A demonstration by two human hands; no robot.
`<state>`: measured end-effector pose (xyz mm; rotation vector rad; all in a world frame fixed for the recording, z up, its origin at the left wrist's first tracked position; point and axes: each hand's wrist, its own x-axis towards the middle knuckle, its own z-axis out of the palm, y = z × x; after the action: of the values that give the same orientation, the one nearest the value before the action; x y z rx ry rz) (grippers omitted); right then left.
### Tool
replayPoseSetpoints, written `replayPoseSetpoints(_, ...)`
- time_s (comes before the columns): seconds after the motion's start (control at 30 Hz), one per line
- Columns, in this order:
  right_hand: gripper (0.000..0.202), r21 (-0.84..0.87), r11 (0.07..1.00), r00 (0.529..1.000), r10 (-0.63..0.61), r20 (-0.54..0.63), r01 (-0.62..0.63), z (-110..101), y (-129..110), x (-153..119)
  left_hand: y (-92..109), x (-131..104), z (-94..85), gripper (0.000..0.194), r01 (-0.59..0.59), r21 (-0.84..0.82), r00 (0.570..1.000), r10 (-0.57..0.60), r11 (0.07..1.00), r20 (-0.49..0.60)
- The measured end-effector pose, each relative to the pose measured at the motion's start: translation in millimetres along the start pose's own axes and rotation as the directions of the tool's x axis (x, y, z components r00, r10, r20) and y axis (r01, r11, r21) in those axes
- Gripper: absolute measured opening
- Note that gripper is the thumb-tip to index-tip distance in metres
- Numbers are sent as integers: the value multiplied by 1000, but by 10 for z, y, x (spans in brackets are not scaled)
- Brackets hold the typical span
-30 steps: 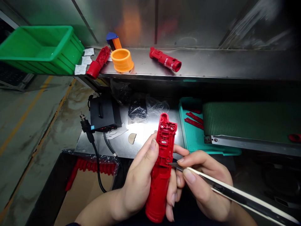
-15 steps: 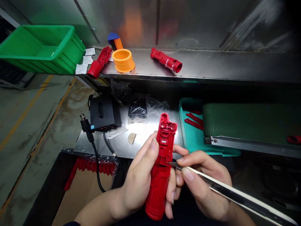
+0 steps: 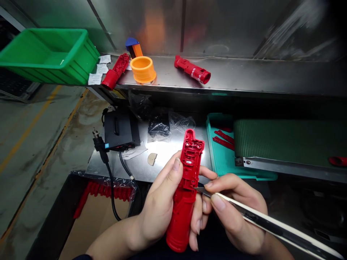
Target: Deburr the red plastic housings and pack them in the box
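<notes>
— The lower end of the red plastic housing (image 3: 179,222) had swung slightly left.
— And the hands?
— The left hand (image 3: 158,207) wrapped it; the right hand (image 3: 240,213) pinched a utility knife (image 3: 273,226), blade (image 3: 203,191) at its edge.
— Finished?
— Seemingly underway; what remained couldn't be told. Two similar housings (image 3: 192,70) lay on the shelf (image 3: 257,77).

The housing (image 3: 180,216) in the left hand (image 3: 159,202) is plain red, the knife (image 3: 271,221) in the right hand (image 3: 241,209) cream and black, the tray (image 3: 223,160) beyond that hand turquoise, and the finely ribbed belt (image 3: 284,144) beyond it dark green.
</notes>
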<state>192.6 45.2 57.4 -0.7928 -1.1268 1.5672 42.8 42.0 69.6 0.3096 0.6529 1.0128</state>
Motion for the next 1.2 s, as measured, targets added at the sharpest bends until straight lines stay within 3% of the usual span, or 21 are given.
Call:
replayPoseSetpoints(0.47, 17, -42, 999, 1000, -12, -9, 12, 10, 3, -1, -11, -43, 44, 55, 0, 16, 999, 0, 1000, -35)
replayPoseSetpoints(0.83, 11, -3, 999, 998, 53, -35, -53, -8, 0, -9, -21, 11, 29, 55, -19, 11, 998, 20, 1000, -55)
replayPoseSetpoints(1.03, 18, 6, 999, 998, -48, 43, 48, 23, -48, 67, -20, -23, 40, 56, -41, 2, 998, 41, 999, -43)
replayPoseSetpoints(1.2, 19, -30, 997, 997, -66, 36, 67, 33, -57, 83, -25, -21, 45, 54, -63, -13, 998, 62, 998, -19)
